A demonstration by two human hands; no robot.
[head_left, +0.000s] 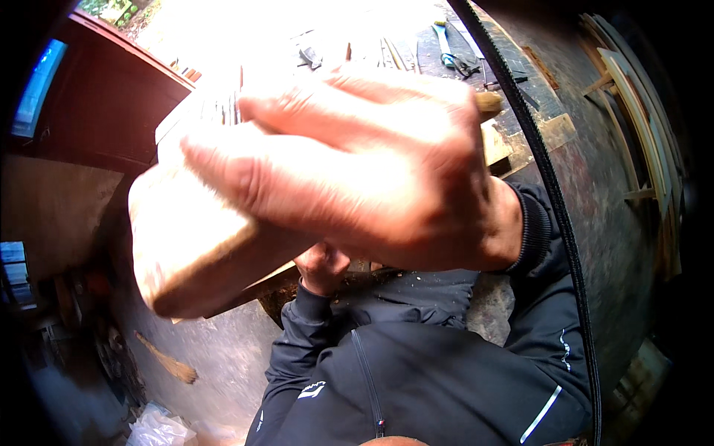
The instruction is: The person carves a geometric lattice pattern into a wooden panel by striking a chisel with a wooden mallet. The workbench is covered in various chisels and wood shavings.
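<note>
Close to the camera, my right hand (372, 163) is raised and wrapped round what looks like a wooden mallet. Its pale, blocky head (201, 253) with rounded corners juts out to the left below my thumb. What seems to be the handle's end pokes out past the far side of the hand. Lower and behind it, my left hand (323, 266) is closed beside the edge of the bench. The mallet and right hand cover most of what lies in front of it, so I cannot make out what it grips.
Across the bench top (416, 33), overexposed in places, lie a blue-handled brush (442, 41) and several slim tools. A red-brown cabinet (89, 97) stands at left. Boards (632, 119) lean at far right. On the floor are a small broom (175, 364) and a white plastic bag (158, 427).
</note>
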